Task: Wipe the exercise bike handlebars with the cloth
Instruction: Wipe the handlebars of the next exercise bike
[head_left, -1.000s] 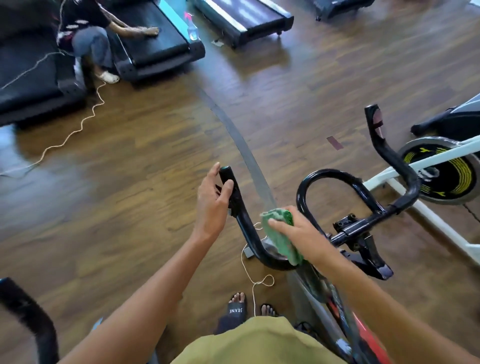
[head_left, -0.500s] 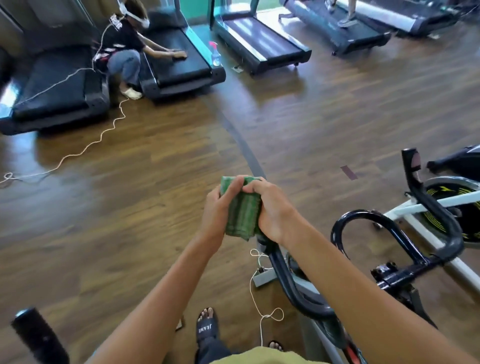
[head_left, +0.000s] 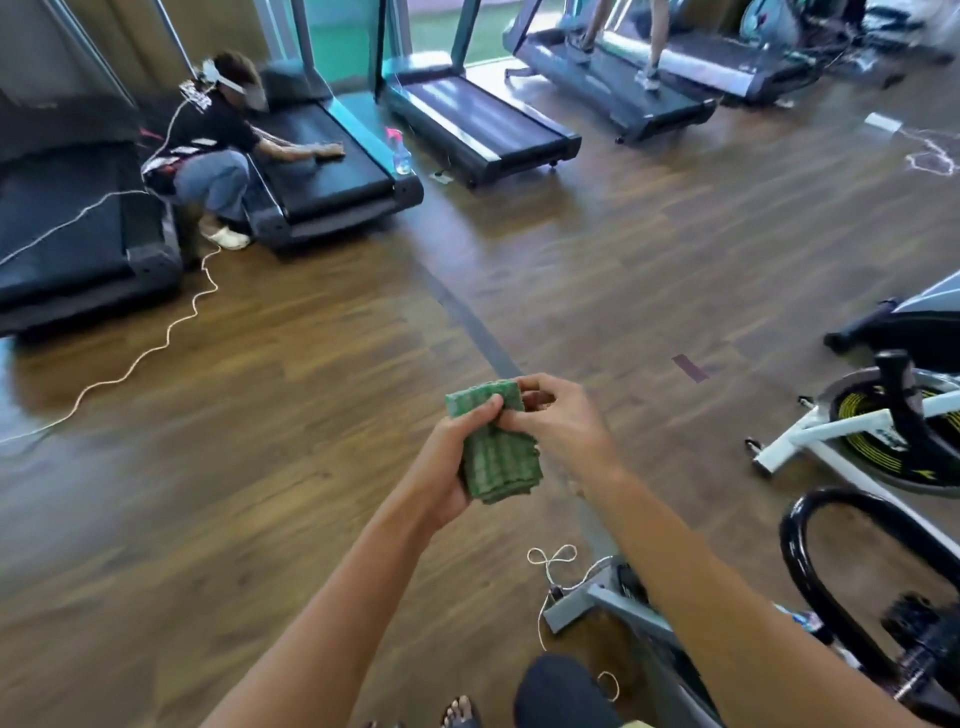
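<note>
A folded green cloth (head_left: 496, 452) is held up in front of me, over the wooden floor. My left hand (head_left: 447, 470) grips its left side, thumb across the top. My right hand (head_left: 556, 423) pinches its upper right corner with the fingertips. The black handlebars (head_left: 810, 566) of the exercise bike curve at the lower right, apart from both hands. Only the middle loop and one far upright bar end (head_left: 896, 387) show; the left bar end is hidden behind my right arm.
The bike's grey base foot (head_left: 582, 605) and a white cord (head_left: 550, 558) lie on the floor below my hands. A second white bike with a yellow-marked flywheel (head_left: 893, 441) stands at right. Several treadmills (head_left: 483, 130) line the back, a crouching person (head_left: 208, 156) wiping one.
Both hands left the handlebar: the left let go of the bar end, the right lifted the cloth off. Now both hold the cloth in the air. The view tilted up.
</note>
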